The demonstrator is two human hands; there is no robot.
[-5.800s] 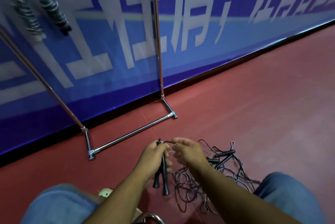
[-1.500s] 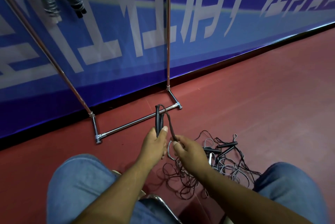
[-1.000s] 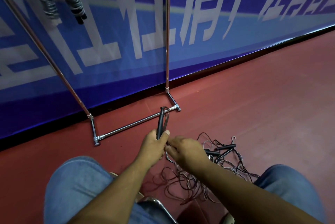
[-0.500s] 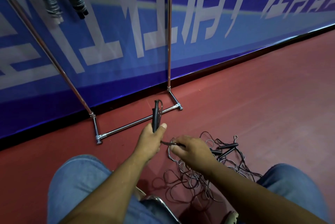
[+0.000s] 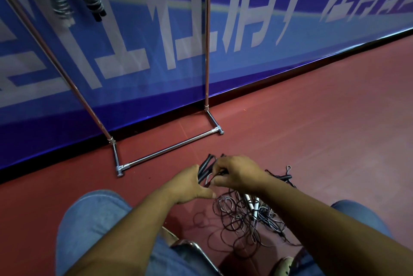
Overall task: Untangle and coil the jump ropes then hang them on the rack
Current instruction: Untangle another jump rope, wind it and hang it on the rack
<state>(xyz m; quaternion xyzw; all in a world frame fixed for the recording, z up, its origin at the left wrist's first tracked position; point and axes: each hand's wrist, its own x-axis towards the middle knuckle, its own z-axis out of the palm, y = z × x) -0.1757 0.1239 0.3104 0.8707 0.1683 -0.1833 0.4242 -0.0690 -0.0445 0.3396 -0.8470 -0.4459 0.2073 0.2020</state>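
Head cam: your left hand is clamped on the black paired jump-rope handles, long axis pointing away from you. Your right hand pinches their thin dark cord just beside them; the tangled pile of ropes lies on the red floor below, nearer your right.

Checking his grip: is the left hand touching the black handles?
Touching. The head view shows the left hand wrapped around the black handles, fingers closed on them.
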